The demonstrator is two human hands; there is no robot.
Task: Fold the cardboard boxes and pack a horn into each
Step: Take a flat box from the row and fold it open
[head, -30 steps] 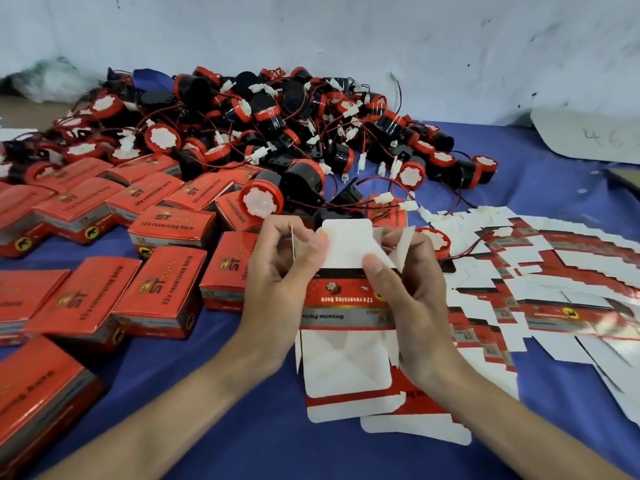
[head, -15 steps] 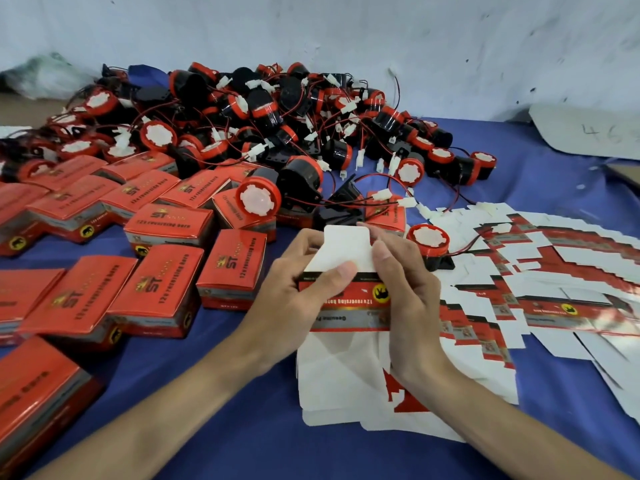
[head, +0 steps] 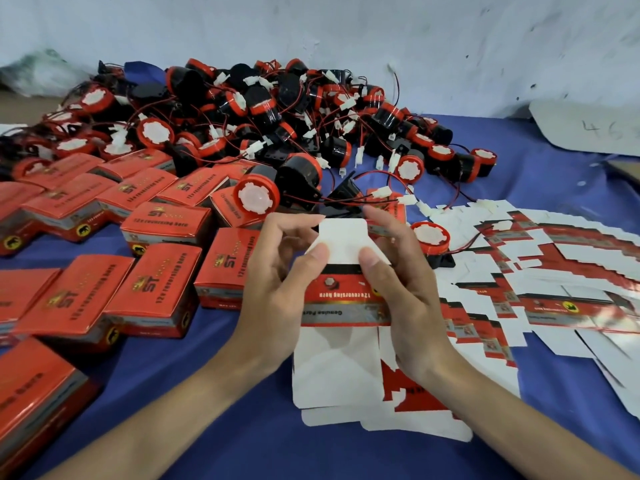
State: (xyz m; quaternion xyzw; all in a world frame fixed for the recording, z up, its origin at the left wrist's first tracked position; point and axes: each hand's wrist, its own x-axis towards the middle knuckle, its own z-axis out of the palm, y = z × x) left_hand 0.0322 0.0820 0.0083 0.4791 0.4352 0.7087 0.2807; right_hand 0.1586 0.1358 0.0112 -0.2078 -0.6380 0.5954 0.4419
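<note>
The half-folded box (head: 346,299) is held just above the table (head: 277,452), near the middle of its near edge, with the red printed side facing the person and the lettering upside down. The left hand (head: 277,296) grips the box's left side, thumb pressed on the lower left corner of the white flap (head: 343,242) that stands up from its top, the other fingers curled behind. The right hand (head: 401,292) grips the right side the same way, thumb on the flap's lower right corner. Under the hands lies a stack of flat boxes (head: 332,375), white side up. A fan of flat boxes (head: 554,271) spreads toward the right edge. Closed boxes (head: 162,292) lie in rows along the left side. A heap of horns (head: 263,109) with red wires fills the far left part, against the wall (head: 415,36). One horn (head: 431,237) lies just beside the right hand.
</note>
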